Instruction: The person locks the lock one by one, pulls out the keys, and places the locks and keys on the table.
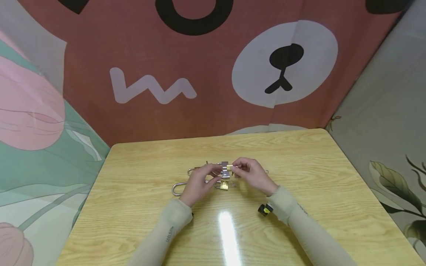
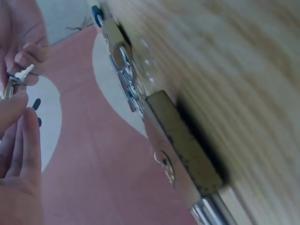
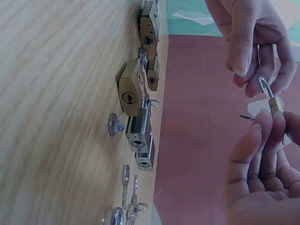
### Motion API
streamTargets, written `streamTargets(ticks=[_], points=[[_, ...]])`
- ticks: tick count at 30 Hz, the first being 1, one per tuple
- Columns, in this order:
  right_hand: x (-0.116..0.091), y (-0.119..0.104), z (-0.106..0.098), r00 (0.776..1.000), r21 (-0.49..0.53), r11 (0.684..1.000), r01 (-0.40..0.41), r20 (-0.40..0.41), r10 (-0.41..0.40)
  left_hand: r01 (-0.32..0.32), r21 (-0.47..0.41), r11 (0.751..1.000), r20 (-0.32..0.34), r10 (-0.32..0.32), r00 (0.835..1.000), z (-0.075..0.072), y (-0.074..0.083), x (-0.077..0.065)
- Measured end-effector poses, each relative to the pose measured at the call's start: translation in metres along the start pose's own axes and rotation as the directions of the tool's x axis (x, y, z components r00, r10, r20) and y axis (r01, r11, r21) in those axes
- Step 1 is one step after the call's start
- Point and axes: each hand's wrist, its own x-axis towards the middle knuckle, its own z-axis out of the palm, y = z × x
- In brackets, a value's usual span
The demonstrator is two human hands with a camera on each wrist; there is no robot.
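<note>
My right hand (image 1: 254,175) pinches a small brass padlock (image 3: 275,104) between thumb and fingers, its shackle swung open and pointing up toward the other hand. Small keys (image 2: 24,72) show at the right hand in the left wrist view. Facing it, my left hand (image 1: 198,181) hovers with thumb and fingers loosely bent, holding nothing; its fingertips are close by the shackle in the right wrist view. Below the hands on the table lie a brass padlock (image 1: 224,185) and a silver padlock (image 1: 225,175).
A long-shackled padlock (image 1: 177,189) lies left of the left hand, partly hidden by it. Several padlocks form a row on the wooden table (image 1: 149,229), with loose keys (image 3: 125,185) beside them. A black and yellow item (image 1: 265,210) is by the right cuff. Printed cloth (image 1: 166,122) hangs behind.
</note>
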Motion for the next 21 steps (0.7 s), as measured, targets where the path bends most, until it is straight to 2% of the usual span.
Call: streamTargets(ticks=[5,9,17,21], points=[[0.0011,0.0063,0.0022,1.000,0.017,1.000,0.010,0.011,-0.010,-0.151,0.113,0.982,-0.025,0.155,0.988,0.0002,-0.0031,-0.0004],[0.0007,0.0071,0.0028,1.000,0.007,1.000,0.016,0.008,-0.016,-0.203,0.142,0.969,-0.021,0.208,0.978,-0.0002,-0.0021,0.0013],[-0.0010,0.0046,0.0036,1.000,0.006,1.000,0.020,0.011,-0.021,-0.205,0.103,0.973,-0.049,0.211,0.976,-0.0012,-0.0012,0.0028],[-0.0014,0.0049,0.0034,1.000,0.008,1.000,0.020,0.017,-0.020,-0.171,0.073,0.983,-0.064,0.176,0.982,0.0006,-0.0018,0.0030]])
